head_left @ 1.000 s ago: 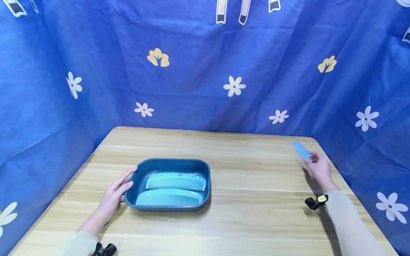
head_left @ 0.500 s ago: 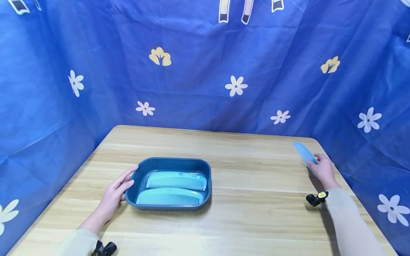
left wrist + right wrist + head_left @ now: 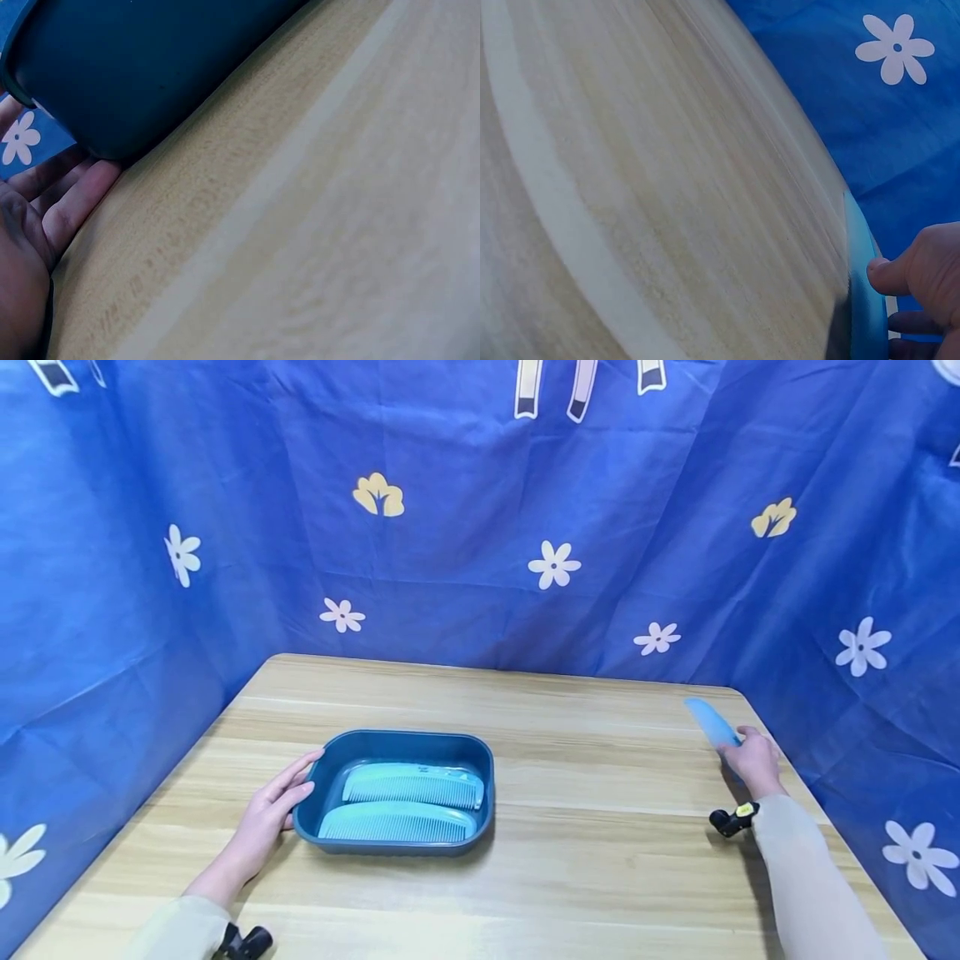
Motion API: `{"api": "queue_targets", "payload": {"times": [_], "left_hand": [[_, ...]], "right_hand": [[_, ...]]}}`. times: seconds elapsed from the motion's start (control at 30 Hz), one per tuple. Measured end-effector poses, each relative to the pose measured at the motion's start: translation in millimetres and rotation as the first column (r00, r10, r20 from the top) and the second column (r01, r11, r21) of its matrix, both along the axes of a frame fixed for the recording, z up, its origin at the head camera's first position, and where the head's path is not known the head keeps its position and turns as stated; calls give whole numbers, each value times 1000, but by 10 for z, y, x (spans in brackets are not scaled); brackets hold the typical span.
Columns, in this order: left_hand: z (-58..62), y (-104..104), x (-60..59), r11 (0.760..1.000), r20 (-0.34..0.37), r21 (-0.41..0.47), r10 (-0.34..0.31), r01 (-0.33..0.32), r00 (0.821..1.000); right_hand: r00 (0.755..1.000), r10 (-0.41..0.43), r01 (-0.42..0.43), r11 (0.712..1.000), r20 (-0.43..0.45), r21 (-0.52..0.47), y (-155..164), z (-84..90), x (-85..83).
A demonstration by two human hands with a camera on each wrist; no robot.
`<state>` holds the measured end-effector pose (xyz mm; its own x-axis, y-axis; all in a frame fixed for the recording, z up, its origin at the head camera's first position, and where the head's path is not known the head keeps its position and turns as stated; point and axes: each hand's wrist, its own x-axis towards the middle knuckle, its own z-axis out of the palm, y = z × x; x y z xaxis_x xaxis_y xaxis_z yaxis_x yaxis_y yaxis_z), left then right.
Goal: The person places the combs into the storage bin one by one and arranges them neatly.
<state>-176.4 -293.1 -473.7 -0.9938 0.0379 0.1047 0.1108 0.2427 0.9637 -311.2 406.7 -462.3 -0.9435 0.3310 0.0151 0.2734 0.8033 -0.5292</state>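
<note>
At the left end of a dark teal plastic basin (image 3: 480, 839), my left hand (image 3: 261, 822) rests with fairly straight fingers along the rim and outer wall. In the left wrist view, fingers (image 3: 86, 195) touch the basin's lower corner near the tabletop. Two light blue combs lie side by side inside, a far comb (image 3: 412, 785) and a near comb (image 3: 397, 822), teeth toward me. Far to the right, my right hand (image 3: 753, 764) pinches a third blue comb (image 3: 708, 720) at its near end. In the right wrist view, the thumb presses this comb (image 3: 864, 277), close over the table.
The wood-grain table (image 3: 592, 827) has rounded back corners, and its right edge runs just beside my right hand. A blue patterned curtain (image 3: 465, 527) encloses the back and both sides. A black wrist camera (image 3: 733, 820) sits on the right sleeve.
My right hand has shifted slightly right and lowered, bringing the comb closer to the tabletop. My left hand, the basin and the two combs in it hold their places.
</note>
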Motion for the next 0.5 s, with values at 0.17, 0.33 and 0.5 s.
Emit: {"api": "queue_targets", "payload": {"times": [0.17, 0.33, 0.5], "left_hand": [[-15, -2, -9, 1000, -4, 14, -4, 4, 1000], [-11, -2, -6, 1000, -13, 19, -7, 8, 1000], [1, 19, 3, 999, -19, 47, -15, 16, 1000]], "right_hand": [[1000, 17, -17, 999, -7, 37, 23, 19, -2], [999, 34, -33, 998, -19, 54, 42, 19, -28], [997, 66, -64, 997, -40, 52, 51, 1, -38]]}}
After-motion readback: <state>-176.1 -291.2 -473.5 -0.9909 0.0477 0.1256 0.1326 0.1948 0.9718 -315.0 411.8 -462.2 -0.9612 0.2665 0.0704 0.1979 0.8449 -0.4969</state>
